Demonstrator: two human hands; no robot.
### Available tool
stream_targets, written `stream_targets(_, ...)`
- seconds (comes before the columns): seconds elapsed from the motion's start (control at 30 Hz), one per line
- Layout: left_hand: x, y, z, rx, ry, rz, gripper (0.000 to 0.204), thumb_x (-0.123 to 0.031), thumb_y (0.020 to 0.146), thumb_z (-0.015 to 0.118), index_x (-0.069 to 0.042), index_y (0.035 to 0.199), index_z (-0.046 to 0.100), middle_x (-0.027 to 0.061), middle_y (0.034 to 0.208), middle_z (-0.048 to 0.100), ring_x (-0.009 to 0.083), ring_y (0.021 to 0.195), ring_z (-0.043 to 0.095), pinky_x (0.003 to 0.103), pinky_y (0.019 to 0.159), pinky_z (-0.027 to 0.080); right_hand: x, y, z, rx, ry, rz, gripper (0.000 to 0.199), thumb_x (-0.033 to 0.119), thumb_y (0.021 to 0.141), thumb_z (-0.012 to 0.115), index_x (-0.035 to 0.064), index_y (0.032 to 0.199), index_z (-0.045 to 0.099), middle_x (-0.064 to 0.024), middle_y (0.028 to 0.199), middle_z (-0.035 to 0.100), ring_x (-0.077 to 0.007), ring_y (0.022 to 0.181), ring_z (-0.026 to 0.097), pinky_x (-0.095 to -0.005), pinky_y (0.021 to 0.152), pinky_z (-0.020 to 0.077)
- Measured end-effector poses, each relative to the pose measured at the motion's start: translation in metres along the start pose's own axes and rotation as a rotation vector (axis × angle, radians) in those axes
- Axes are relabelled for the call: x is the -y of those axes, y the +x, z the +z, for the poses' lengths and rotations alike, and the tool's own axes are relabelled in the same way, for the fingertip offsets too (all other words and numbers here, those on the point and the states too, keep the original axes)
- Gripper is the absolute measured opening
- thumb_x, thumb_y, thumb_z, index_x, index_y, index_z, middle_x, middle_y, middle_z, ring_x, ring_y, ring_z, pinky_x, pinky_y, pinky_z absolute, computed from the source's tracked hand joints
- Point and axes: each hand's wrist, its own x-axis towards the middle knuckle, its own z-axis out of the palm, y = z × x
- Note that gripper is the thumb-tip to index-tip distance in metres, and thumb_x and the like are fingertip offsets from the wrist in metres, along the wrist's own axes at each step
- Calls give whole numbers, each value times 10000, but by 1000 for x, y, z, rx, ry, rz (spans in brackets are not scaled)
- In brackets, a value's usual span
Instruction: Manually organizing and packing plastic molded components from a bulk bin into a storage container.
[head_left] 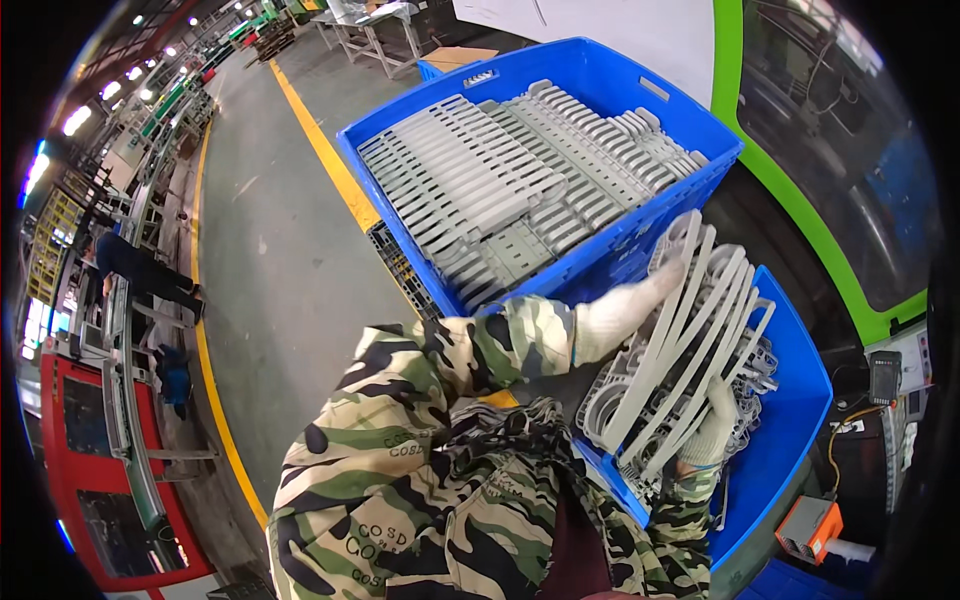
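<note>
A stack of long, curved, light-grey plastic slatted parts [668, 355] lies tilted above the near blue bin. Near its far end is my left hand [632, 308], in a white glove, its fingers closed round the edge. Lower down on the right side, my right hand [712, 430], also gloved, grips the same parts; some of its fingers are hidden by the slats. Beneath lie more grey plastic pieces with round, ring-like shapes [603, 408], piled in the near blue bin [795, 400].
A larger blue crate [590, 270] beyond holds stacked grey slatted panels [460, 170], on a black pallet [395, 265]. A green-framed machine [800, 200] stands at the right, with an orange box [808, 528] near it. Yellow lines [320, 145] mark the floor; another person [140, 268] stands far left.
</note>
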Motion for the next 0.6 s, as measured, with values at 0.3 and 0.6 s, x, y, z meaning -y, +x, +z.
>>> stream_targets(0.3,-121,29,-192,-33,-311,-46,749,-702,1081,592,-146,1581,611,96,1457,706,227,1265,674,444,1114,548,12,98,213,241,67,117,386,344,1090,657,19,1296,698,-71,943,749,-182,769,743,-311,642,645)
stream_targets(0.6,-48,70,-338,64,-409,-241,773,-725,1043,639,-158,1568,619,88,1414,724,240,1288,677,434,1111,553,-53,136,278,259,8,263,444,382,1034,710,16,1285,714,-146,1053,796,-282,884,789,-444,785,668)
